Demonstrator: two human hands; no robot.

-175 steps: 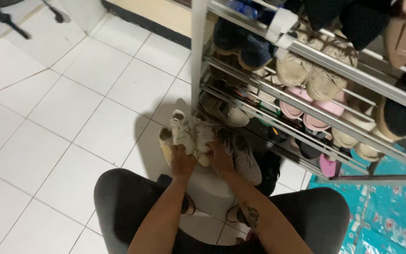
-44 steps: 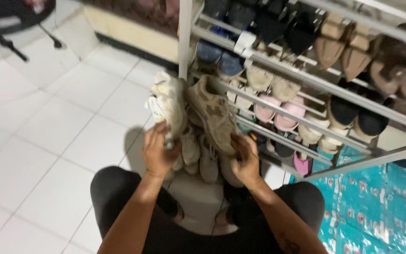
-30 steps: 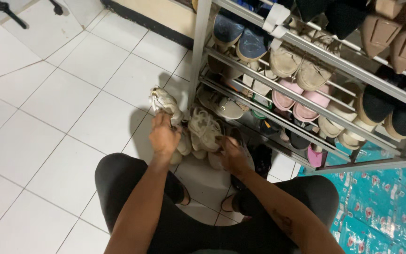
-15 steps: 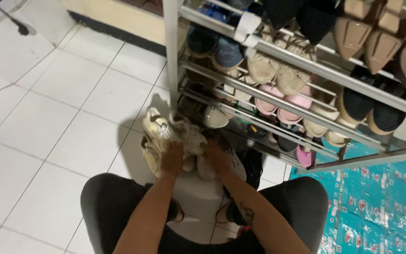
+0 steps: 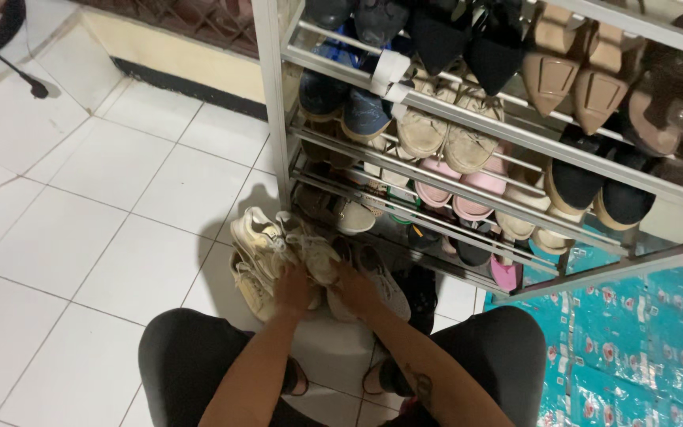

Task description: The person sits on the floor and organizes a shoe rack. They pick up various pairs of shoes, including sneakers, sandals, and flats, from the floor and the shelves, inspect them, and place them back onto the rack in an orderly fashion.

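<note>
On the white tiled floor (image 5: 81, 229) at the left, a small heap of pale sneakers lies at the foot of a metal shoe rack (image 5: 270, 95). Farthest left in the heap, two cream sneakers (image 5: 253, 237) rest one above the other, toes pointing away from the person. The left hand (image 5: 294, 286) sits on top of the heap just right of them, fingers curled down over a whitish laced sneaker (image 5: 310, 251); it presses on or grips this shoe, though whether the fingers close fully around it cannot be told. Right beside it, nearly touching, the right hand (image 5: 355, 286) lies with fingers bent over a grey sneaker (image 5: 381, 273) that points up and right toward the rack; its grip is likewise hidden. So four sneakers can be counted in the heap, all in front of the person's knees in dark trousers (image 5: 191, 356). Farther right, the rack's lower shelves hold two tan lace-up shoes (image 5: 444, 142) and two pink shoes (image 5: 456, 194), with more dark footwear beyond. A teal patterned mat (image 5: 642, 348) covers the floor at the far right.
</note>
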